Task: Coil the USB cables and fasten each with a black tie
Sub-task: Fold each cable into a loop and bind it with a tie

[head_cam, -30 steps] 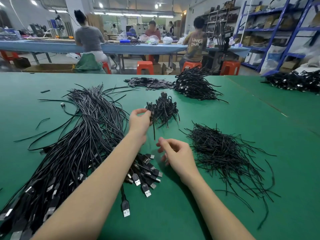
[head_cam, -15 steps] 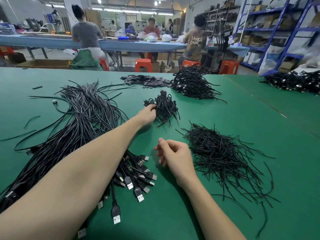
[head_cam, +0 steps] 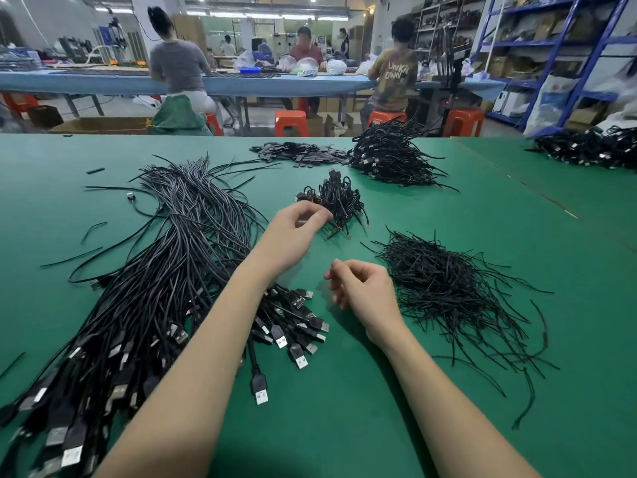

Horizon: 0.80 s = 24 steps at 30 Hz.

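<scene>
Green table [head_cam: 448, 426], contents listed left to right.

Stray cable offcuts [head_cam: 74, 258], far left, scattered singly.

Loose USB cables [head_cam: 165, 270]: large uncoiled bundle, long axis running from near left to far centre; metal plug ends point toward the near edge and fan out to the right under the left forearm. No legible marking on the plugs.

Left hand [head_cam: 293, 232]: reaches over the bundle, fingers loosely curled, fingertips at the near edge of the small pile; whether they pinch anything cannot be told.

Small pile of coiled cables [head_cam: 336, 201]: centre, beyond the left hand, wire ends sticking out toward the near side.

Flat black pieces [head_cam: 300, 155]: low heap, far centre.

Right hand [head_cam: 362, 291]: resting on the table, fingers curled inward, holding nothing visible, just left of the ties.

Black ties [head_cam: 444, 288]: loose tangled heap, right of centre, strands trailing toward the near right.

Larger heap of cables [head_cam: 389, 157]: far, right of centre.

Further cable heap [head_cam: 593, 148]: far right edge.

Background: workers seated at a blue bench [head_cam: 241, 86]; one shirt [head_cam: 396, 74] reads "UNKN OWN".
</scene>
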Motion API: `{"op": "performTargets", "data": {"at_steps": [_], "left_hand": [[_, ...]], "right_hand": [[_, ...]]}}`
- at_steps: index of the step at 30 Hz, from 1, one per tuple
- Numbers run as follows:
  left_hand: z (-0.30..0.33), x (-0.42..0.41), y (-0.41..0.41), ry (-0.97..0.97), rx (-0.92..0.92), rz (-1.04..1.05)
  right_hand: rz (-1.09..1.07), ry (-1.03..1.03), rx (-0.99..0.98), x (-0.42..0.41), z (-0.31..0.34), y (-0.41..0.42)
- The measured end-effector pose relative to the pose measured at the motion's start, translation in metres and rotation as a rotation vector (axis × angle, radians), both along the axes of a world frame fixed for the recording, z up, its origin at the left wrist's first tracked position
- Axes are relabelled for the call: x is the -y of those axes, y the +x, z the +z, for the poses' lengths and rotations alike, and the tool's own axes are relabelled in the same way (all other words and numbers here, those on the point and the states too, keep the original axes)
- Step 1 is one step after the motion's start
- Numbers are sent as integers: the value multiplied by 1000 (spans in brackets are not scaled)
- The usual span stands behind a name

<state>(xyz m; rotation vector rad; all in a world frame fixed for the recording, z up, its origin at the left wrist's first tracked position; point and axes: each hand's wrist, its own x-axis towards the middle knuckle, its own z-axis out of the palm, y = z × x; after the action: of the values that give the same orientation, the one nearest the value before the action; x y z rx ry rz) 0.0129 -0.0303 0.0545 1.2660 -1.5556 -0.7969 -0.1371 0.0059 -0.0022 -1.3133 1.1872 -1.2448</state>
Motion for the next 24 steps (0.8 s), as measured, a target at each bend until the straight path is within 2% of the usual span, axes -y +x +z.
{"op": "performTargets", "data": {"at_steps": [3, 7, 9, 16, 20, 24], "left_hand": [[-3, -23, 7, 11, 85, -32], [-11, -28, 17, 9, 213, 10], [-14, -28, 18, 7, 261, 27], [-16, -32, 16, -24, 391, -5], [-18, -37, 23, -29, 630, -15], [-8, -43, 12, -128, 699, -146]], "right_hand": [[8, -40, -138, 1, -1, 0], [135, -189, -769, 3, 1, 7], [155, -191, -886, 3, 5, 11], [248, -122, -794, 3, 18, 4], [336, -35, -538, 10, 44, -21], [319, 69, -290, 17, 71, -64]]}}
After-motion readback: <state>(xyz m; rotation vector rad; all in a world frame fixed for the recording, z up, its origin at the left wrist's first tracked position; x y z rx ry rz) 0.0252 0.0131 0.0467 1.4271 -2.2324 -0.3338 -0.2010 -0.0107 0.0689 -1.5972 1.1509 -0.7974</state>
